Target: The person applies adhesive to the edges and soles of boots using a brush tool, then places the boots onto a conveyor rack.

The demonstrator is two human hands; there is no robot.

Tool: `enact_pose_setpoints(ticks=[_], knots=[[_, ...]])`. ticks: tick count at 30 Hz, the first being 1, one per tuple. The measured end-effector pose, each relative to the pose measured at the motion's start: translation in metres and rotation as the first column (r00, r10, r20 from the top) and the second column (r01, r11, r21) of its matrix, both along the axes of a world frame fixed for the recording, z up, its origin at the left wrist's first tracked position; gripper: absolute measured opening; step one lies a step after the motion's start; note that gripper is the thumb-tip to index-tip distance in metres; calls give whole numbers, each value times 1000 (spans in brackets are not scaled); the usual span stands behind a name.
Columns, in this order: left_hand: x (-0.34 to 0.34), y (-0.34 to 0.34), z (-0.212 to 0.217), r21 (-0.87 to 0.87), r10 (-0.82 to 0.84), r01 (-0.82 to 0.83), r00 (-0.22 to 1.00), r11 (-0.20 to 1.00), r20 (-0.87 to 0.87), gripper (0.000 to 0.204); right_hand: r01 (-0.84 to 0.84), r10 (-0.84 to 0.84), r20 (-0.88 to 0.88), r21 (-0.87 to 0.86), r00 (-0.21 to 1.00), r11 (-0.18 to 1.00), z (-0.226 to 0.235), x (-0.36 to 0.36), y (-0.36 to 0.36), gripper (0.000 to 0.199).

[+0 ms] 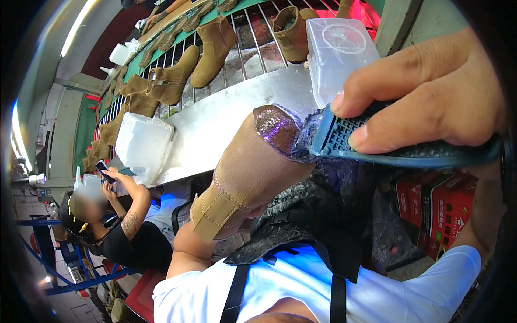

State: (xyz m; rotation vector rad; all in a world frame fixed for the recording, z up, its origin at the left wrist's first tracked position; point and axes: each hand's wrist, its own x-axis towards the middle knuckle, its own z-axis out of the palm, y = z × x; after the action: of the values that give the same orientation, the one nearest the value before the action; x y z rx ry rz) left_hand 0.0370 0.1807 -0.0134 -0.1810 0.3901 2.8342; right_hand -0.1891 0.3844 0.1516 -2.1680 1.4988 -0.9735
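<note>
A tan ankle boot (253, 172) is held up in front of my chest, its toe end pointing up and away. That toe end has a dark, shiny wet patch. My left hand (257, 211) holds the boot from beneath and behind, with most of its fingers hidden by it. My right hand (414, 102) is closed around a brush (336, 134) with a blue plastic handle. The brush's dark, clumped bristles touch the edge of the wet patch.
Several tan boots (215, 48) stand on a metal-bar rack beyond a silver work surface (215, 121). One clear plastic box (344, 48) is behind my right hand, another (142, 142) at left. A seated person (116, 237) holds a phone. Red cartons (441, 204) lie low right.
</note>
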Motion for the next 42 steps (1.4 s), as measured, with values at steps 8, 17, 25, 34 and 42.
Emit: enact_pose_setpoints(ticks=[8,17,25,34,42], knots=[[55,6,-26,351,-178,184,983,918,-48,76,-76,76,40,9,996,997,-4,-2,-11,26],[70,26,-33,484,-239,233,970,844,-51,85,-233,239,-30,130,971,964,-1,-8,-24,26],[75,26,-25,527,-270,187,959,829,84,95,-195,182,120,104,976,975,-30,-7,-25,27],[61,26,-22,638,-281,223,960,737,-10,93,-199,183,203,60,962,978,-58,-9,-27,22],[52,18,-10,597,-325,230,944,769,56,88,-199,186,279,19,942,980,-81,-13,-22,18]])
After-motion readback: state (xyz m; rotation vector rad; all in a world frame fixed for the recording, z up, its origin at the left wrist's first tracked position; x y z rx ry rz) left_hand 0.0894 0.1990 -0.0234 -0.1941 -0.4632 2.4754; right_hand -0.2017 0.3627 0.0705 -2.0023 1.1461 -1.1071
